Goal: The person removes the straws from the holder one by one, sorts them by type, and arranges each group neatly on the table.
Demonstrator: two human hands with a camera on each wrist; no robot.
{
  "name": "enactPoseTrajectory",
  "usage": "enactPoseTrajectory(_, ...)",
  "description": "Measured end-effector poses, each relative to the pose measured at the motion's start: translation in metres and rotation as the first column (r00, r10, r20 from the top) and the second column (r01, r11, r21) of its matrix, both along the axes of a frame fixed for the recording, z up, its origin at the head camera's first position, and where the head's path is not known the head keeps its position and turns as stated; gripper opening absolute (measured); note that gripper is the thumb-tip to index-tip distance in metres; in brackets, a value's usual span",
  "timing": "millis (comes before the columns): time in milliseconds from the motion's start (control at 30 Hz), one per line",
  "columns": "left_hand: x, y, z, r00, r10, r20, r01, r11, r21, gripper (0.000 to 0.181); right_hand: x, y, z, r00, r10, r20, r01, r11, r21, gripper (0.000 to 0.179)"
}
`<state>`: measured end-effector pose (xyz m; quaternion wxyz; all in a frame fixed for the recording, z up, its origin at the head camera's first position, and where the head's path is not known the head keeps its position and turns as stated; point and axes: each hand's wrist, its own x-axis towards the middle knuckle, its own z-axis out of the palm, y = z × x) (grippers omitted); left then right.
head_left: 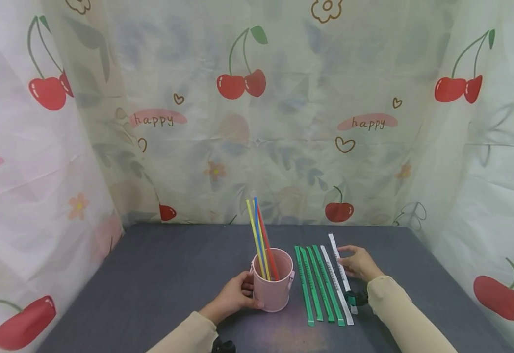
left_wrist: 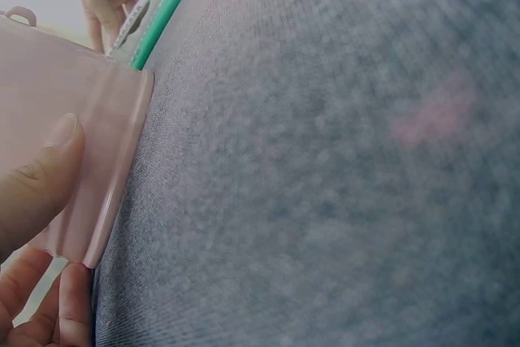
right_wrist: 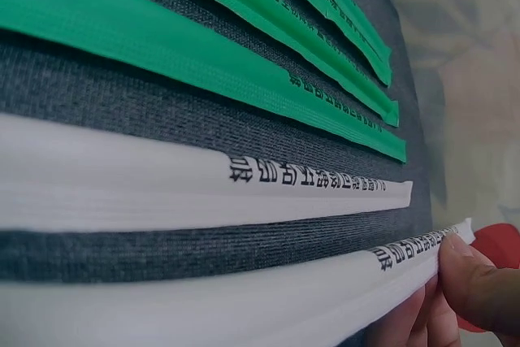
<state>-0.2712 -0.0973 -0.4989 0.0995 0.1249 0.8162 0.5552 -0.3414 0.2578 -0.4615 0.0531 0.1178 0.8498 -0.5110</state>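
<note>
My left hand (head_left: 238, 294) grips the near-left side of a pink bucket (head_left: 271, 295), thumb on its wall and fingers round toward the base. In the left wrist view the thumb (left_wrist: 41, 180) lies against the pink wall. Yellow, blue and red straws (head_left: 257, 230) lean out of the bucket's top. My right hand (head_left: 359, 263) pinches the rightmost white paper-wrapped straw (right_wrist: 390, 278) between thumb and fingers, toward its far end. That straw bears dark printed characters. Beside it on the left lies another white wrapped straw (head_left: 336, 284), parallel to it.
Several green wrapped straws (head_left: 316, 279) lie side by side on the dark grey table (head_left: 168, 274), between the bucket and the white ones. A light curtain (head_left: 257, 122) printed with cherries hangs behind and along both sides.
</note>
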Motion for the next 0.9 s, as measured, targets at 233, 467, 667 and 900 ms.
enactPoseTrajectory(233,0.0007,-0.0005,0.0014,1.000,-0.005,-0.001,0.005,1.000,0.009,0.069,0.0006,0.0001,-0.0025,1.000,-0.012,0.028,0.012,1.000,-0.007,0.043)
enactPoseTrajectory(467,-0.0004,-0.0020,0.0018,0.999,-0.030,-0.021,0.030,1.000,0.006,0.070,0.0022,0.0000,-0.0049,0.999,-0.016,0.043,0.016,1.000,-0.013,0.041)
enactPoseTrajectory(667,-0.0003,-0.0025,0.0011,0.999,-0.035,-0.029,0.035,0.999,0.007,0.071,0.0040,-0.0001,-0.0064,0.998,-0.010,0.061,0.011,1.000,-0.014,0.040)
enactPoseTrajectory(900,0.0004,-0.0008,0.0029,1.000,-0.013,-0.005,0.013,1.000,0.005,0.069,0.0051,-0.0001,-0.0071,0.997,-0.004,0.081,0.003,1.000,0.012,0.042)
